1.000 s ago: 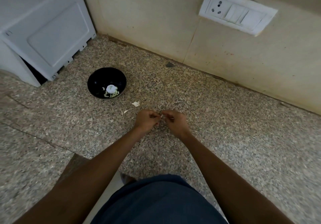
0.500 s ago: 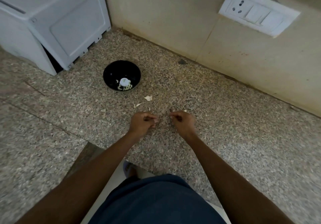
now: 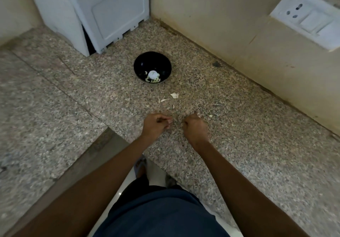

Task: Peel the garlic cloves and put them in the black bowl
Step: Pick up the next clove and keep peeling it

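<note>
The black bowl (image 3: pixel 141 65) stands on the speckled stone counter, beyond my hands and slightly to the left. Inside it lie a white garlic bulb (image 3: pixel 153 74) and a few peeled cloves (image 3: pixel 152 80). My left hand (image 3: pixel 156 125) has its thumb and fingers pinched together on a small garlic clove that the fingers mostly hide. A short gap to its right, my right hand (image 3: pixel 195 128) is curled, with a pale scrap of garlic skin (image 3: pixel 198 115) at its fingertips. Both hands hover just over the counter.
Loose bits of garlic skin (image 3: pixel 174 95) lie on the counter between the bowl and my hands. A white appliance (image 3: pixel 103 10) stands at the back left. The wall runs along the right, with a switch and socket plate (image 3: pixel 311 18). The counter's front edge (image 3: pixel 103 143) runs diagonally at lower left.
My hands, which met on the clove a second ago, have pulled a little apart. The camera has turned left, so the bowl and the appliance sit further right in view.
</note>
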